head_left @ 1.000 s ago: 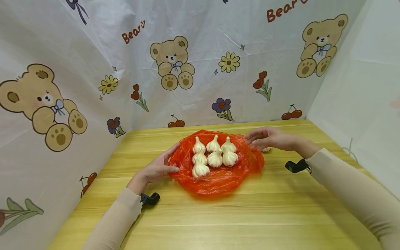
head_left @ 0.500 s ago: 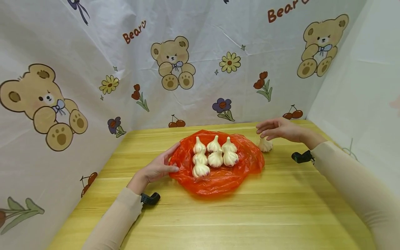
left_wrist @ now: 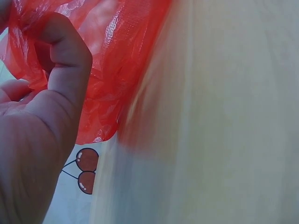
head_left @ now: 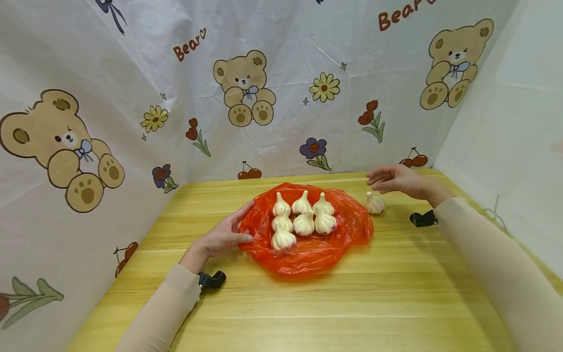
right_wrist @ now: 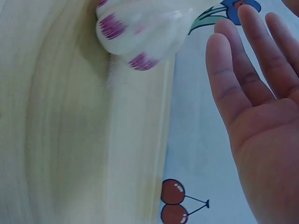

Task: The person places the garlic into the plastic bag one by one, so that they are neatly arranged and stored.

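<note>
A red plastic bag [head_left: 303, 261] lies spread on the table with its mouth facing up, and several garlic bulbs [head_left: 304, 224] stand inside it. At the bag's left rim, my left hand [head_left: 222, 237] holds the edge, the thumb bent against the film in the left wrist view. One single garlic bulb [head_left: 375, 203] sits on the wood just right of the bag. My right hand [head_left: 402, 181] hovers just above and behind that bulb with relaxed fingers and nothing in them. In the right wrist view the bulb [right_wrist: 140, 28] has purple streaks and is apart from the fingers [right_wrist: 222, 70].
The wooden table [head_left: 308, 313] reaches back to a white curtain [head_left: 281, 142] printed with bears and flowers. A white wall panel [head_left: 506, 132] borders the right side, with a thin cord [head_left: 497, 215] near the table edge. Black cameras [head_left: 213, 279] are worn on both wrists.
My right hand has moved right and slightly back from the bag's right rim, uncovering the single bulb. The left hand and the bag have stayed in place.
</note>
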Demonstrator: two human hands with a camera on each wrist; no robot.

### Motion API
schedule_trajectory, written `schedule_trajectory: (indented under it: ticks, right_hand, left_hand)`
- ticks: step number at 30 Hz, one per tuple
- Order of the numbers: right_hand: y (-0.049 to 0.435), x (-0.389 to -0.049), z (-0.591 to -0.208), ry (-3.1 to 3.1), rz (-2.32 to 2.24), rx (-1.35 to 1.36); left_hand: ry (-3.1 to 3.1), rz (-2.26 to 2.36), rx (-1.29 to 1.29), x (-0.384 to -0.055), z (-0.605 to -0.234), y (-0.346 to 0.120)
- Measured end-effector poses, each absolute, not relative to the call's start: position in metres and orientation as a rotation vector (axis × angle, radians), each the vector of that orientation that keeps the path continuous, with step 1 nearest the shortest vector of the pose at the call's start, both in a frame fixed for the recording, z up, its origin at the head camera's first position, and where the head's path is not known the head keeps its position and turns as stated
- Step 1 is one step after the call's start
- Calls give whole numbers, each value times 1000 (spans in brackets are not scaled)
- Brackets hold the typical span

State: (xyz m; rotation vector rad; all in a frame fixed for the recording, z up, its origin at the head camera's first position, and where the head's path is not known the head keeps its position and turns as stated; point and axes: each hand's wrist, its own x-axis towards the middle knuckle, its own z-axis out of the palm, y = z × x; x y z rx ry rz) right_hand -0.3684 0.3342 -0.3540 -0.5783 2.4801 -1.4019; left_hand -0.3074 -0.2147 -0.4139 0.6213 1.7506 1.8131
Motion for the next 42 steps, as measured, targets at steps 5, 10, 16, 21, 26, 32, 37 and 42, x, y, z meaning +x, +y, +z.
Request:
schedule_trajectory:
  ticks: [5,10,16,21,26,32,37,42]
  right_hand:
    - [339,-372,-368,2507,-1409,-548]
    - [343,-373,-380,2547,-1362,-532]
    - [344,-375,-393,2547,-1329,-479]
    - [343,-375,-402,2526,-1303,-450]
    - [341,-374,-408,2536,-1291,-438]
    - [340,-375,-414,2609,-1207,-441]
    - [339,-376,-416,2613,-1183,-437]
    - [338,-376,-419,2628,-1163,-467]
  left_hand:
    - [1755,1808,622,-307,-413,-213]
    - [1748,1807,625,-308,-413,-213]
    - [1737,1810,638,-308,-413,-213]
    - [1724,1816,632,-307,-413,-212]
    - [1721,1818,625,-306,-412,-211]
    - [1715,1821,630,-306,-412,-211]
    - [1719,1817,640,-306,-414,-213]
    - [1725,1816,643,-306,-416,-214]
